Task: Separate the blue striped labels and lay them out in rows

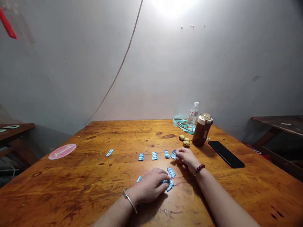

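My right hand (188, 159) pinches a small blue-and-white card (174, 154) between thumb and fingers, just above the table. Close beside it on the left lies a small card stack (167, 154). Two similar stacks, a middle one (154, 156) and a left one (141, 156), continue the row. My left hand (153, 186) is curled low over a loose bunch of cards (169, 188), with some of them between its thumb and fingers and partly hidden. Another few cards (171, 172) lie just beyond its fingertips. One card (139, 179) shows behind the hand.
Farther left lies a separate card (109, 153) and a pink round sticker (62, 151). On the right are several small yellowish egg-shaped things (186, 143), a brown sport bottle (202, 130), a water bottle (193, 115), a turquoise ribbon (181, 123) and a black phone (226, 154).
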